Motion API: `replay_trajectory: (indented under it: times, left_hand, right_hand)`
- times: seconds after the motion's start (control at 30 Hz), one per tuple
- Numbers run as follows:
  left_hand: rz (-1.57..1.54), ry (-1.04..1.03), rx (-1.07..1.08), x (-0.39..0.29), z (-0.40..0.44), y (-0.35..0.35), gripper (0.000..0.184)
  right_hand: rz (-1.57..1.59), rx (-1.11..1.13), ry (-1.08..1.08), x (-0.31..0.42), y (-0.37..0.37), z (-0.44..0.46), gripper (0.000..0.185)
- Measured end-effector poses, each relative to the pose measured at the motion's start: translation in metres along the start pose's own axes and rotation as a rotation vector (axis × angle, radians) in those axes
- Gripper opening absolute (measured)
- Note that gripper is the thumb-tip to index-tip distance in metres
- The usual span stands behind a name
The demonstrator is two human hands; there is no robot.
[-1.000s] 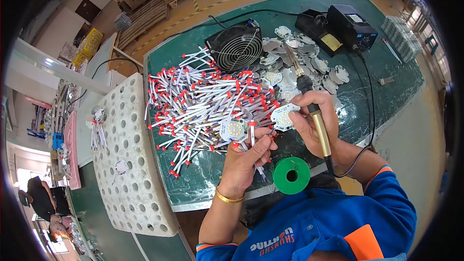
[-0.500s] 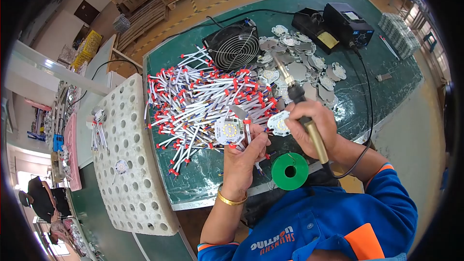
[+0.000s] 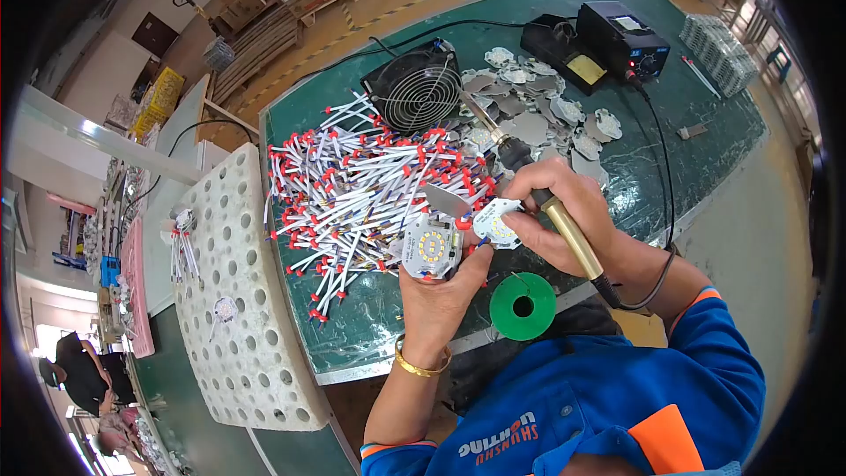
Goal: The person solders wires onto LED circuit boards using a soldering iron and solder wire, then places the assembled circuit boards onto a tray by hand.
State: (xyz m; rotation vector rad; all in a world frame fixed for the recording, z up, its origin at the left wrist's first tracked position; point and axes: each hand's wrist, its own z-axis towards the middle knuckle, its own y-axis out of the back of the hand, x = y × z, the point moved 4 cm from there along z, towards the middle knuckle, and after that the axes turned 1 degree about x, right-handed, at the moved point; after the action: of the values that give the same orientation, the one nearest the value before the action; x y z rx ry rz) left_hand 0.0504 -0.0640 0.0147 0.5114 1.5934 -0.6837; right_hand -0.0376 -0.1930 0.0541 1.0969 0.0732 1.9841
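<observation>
My left hand [image 3: 438, 304] is closed around a round white LED board [image 3: 416, 251], its ring of yellow chips facing up, with a red-collared wire piece by its edge. My right hand [image 3: 573, 211] grips a soldering iron [image 3: 571, 242], its tip pointing up and left over the loose boards. Between the thumb and fingers of that same hand is a second LED board [image 3: 487, 222], close to the left thumb and beside the first board. The exact contact between the two boards is hard to make out.
White wires with red collars [image 3: 361, 203] lie heaped ahead, beside a black fan [image 3: 414, 88] and a pile of LED boards [image 3: 529, 128]. A soldering station [image 3: 621, 40] stands at the back right. A green solder spool [image 3: 507, 317] sits near me; a holed foam block [image 3: 251, 300] is left.
My left hand and its board have shifted slightly right, nearer the second board. The right hand has moved a little left, and the iron's tip has swung left towards the fan.
</observation>
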Motion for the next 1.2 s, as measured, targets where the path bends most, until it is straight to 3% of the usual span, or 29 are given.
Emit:
replay_trajectory:
  times: [0.4,0.47,0.57,0.6,0.7,0.73,0.9,0.97,1.1,1.2]
  left_hand:
    - [-0.118,0.114,0.042,0.006,0.005,0.007,0.024]
    - [-0.228,0.270,-0.021,0.012,0.002,0.013,0.028]
    - [-0.344,0.246,-0.042,0.008,-0.005,0.013,0.026]
    - [-0.342,0.249,-0.046,0.006,-0.007,0.013,0.026]
    - [-0.337,0.220,-0.002,0.001,-0.011,0.009,0.024]
    - [-0.330,0.227,-0.017,0.000,-0.012,0.007,0.023]
    - [-0.296,0.186,-0.163,-0.010,-0.017,-0.008,0.015]
    - [-0.289,0.174,-0.132,-0.010,-0.019,-0.009,0.014]
    - [-0.364,0.182,-0.048,-0.006,-0.024,-0.007,0.022]
    - [-0.350,0.181,-0.076,-0.007,-0.026,-0.006,0.022]
  right_hand:
    - [0.019,0.028,-0.006,-0.006,-0.002,0.004,0.030]
    - [0.044,-0.047,0.087,-0.005,0.002,0.003,0.030]
    - [0.108,-0.178,0.178,0.000,0.013,-0.009,0.029]
    - [0.104,-0.114,0.176,0.005,0.021,-0.012,0.019]
    - [0.244,-0.129,0.210,0.011,0.034,-0.032,0.017]
    - [0.086,0.039,0.266,0.016,0.044,-0.035,0.032]
    - [0.055,0.059,0.454,0.034,0.053,-0.052,0.040]
    - [0.044,0.111,0.479,0.038,0.057,-0.058,0.038]
    - [0.071,0.168,0.480,0.042,0.058,-0.064,0.019]
    - [0.080,0.160,0.485,0.044,0.057,-0.066,0.020]
